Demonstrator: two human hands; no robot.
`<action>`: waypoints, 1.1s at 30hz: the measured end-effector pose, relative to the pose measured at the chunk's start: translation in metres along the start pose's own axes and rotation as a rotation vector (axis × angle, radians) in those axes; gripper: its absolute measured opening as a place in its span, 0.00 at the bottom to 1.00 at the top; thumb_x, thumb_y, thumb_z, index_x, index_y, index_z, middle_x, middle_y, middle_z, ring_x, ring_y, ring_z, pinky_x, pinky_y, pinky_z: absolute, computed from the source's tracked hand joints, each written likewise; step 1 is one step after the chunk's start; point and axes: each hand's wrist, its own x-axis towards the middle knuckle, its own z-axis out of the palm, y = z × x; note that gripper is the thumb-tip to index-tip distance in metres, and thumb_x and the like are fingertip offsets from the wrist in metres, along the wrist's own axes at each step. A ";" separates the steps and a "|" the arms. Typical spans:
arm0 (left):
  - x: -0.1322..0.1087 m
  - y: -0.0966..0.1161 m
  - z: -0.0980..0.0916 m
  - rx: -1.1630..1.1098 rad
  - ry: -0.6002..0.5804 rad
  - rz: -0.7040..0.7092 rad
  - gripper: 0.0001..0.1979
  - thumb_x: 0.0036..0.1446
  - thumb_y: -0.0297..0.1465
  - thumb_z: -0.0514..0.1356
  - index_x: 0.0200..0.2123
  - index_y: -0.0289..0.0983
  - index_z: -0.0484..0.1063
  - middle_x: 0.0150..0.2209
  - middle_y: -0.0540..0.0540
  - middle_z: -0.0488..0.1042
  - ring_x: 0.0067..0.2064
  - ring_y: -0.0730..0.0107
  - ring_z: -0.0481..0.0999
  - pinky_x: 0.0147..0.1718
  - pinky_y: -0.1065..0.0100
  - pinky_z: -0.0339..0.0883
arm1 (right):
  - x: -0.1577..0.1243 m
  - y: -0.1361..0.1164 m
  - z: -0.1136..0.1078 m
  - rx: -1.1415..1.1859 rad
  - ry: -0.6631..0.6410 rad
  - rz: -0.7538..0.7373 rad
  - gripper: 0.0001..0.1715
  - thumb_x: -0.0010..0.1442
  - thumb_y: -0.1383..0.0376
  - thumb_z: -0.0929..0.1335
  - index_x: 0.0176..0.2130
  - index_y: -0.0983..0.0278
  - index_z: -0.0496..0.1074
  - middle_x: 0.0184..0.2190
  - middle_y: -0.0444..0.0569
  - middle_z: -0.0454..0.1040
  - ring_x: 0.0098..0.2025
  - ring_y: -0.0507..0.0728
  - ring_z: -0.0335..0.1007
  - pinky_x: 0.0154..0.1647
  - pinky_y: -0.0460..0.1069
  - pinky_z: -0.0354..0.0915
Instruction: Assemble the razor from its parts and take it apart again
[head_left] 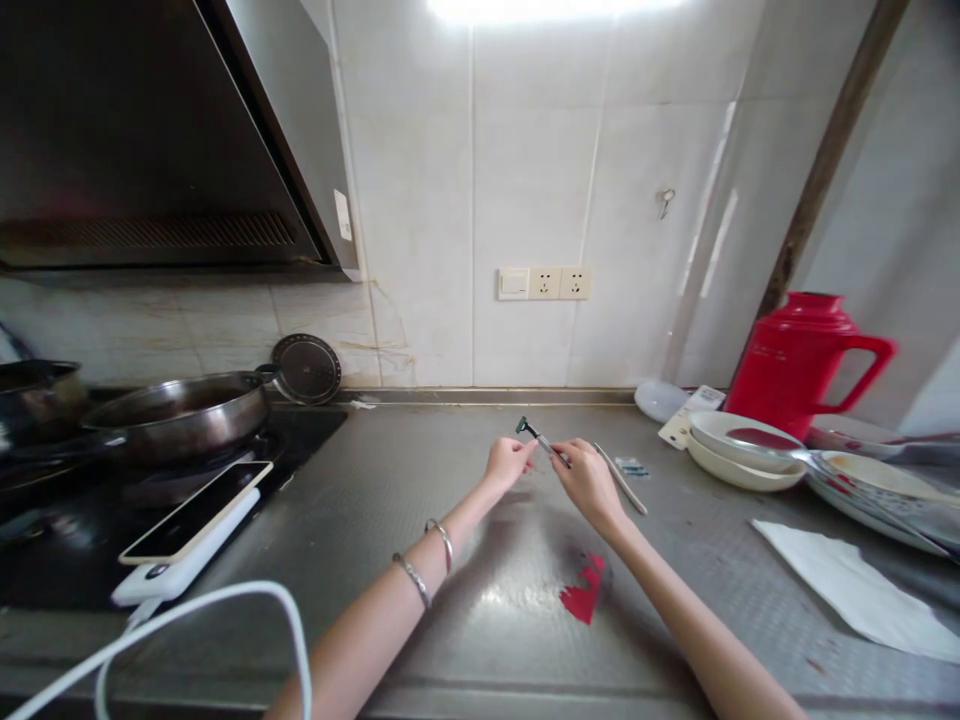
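A safety razor (538, 436) is in my right hand (589, 480), whose fingers are wrapped round its handle. The razor's dark green head points up and to the left, above the steel counter. My left hand (510, 464) is closed just left of the handle, its fingertips curled close to it. Whether those fingers touch the razor or pinch something small cannot be made out. Just right of my right hand, a thin pale curved strip (621, 480) lies on the counter, with a small clear and blue-green packet (632, 467) beside it.
On the left, a steel pan (180, 420) stands on the stove, with a phone (196, 510) on a white power bank (180, 560) nearby. A white cable (217, 590) loops up front. At right are bowls (739, 470), a red thermos (791, 355) and a white tissue (847, 580).
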 end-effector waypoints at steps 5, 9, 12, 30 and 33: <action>-0.003 0.003 0.009 -0.112 0.008 -0.130 0.19 0.56 0.42 0.52 0.25 0.31 0.69 0.21 0.48 0.70 0.19 0.79 0.67 0.15 0.77 0.60 | -0.006 -0.017 0.004 -0.023 -0.054 -0.053 0.15 0.59 0.65 0.60 0.38 0.65 0.74 0.34 0.53 0.73 0.38 0.57 0.67 0.39 0.48 0.60; -0.002 0.001 0.004 -0.027 -0.040 -0.154 0.19 0.57 0.41 0.51 0.24 0.32 0.68 0.20 0.49 0.68 0.19 0.79 0.68 0.16 0.78 0.61 | -0.007 -0.021 0.004 -0.010 -0.105 -0.081 0.16 0.60 0.62 0.60 0.39 0.65 0.74 0.33 0.53 0.72 0.37 0.56 0.67 0.38 0.48 0.61; 0.002 -0.003 -0.012 0.080 -0.115 -0.181 0.18 0.57 0.39 0.52 0.24 0.31 0.69 0.18 0.49 0.68 0.18 0.78 0.67 0.16 0.77 0.63 | -0.007 -0.020 0.003 0.039 -0.125 -0.064 0.20 0.61 0.58 0.59 0.42 0.66 0.73 0.33 0.53 0.73 0.35 0.56 0.68 0.37 0.47 0.61; 0.015 -0.029 -0.103 0.876 -0.433 -0.185 0.09 0.46 0.28 0.55 0.20 0.30 0.70 0.21 0.39 0.74 0.23 0.66 0.73 0.24 0.68 0.66 | -0.005 -0.003 0.010 0.028 -0.264 0.078 0.21 0.61 0.59 0.58 0.42 0.66 0.73 0.34 0.53 0.76 0.38 0.56 0.71 0.38 0.46 0.60; 0.017 -0.030 -0.099 0.932 -0.410 -0.131 0.10 0.46 0.31 0.57 0.25 0.30 0.74 0.29 0.35 0.77 0.30 0.61 0.76 0.28 0.68 0.67 | -0.006 -0.001 0.010 0.037 -0.277 0.099 0.21 0.61 0.59 0.58 0.45 0.66 0.72 0.34 0.52 0.76 0.37 0.56 0.71 0.38 0.46 0.60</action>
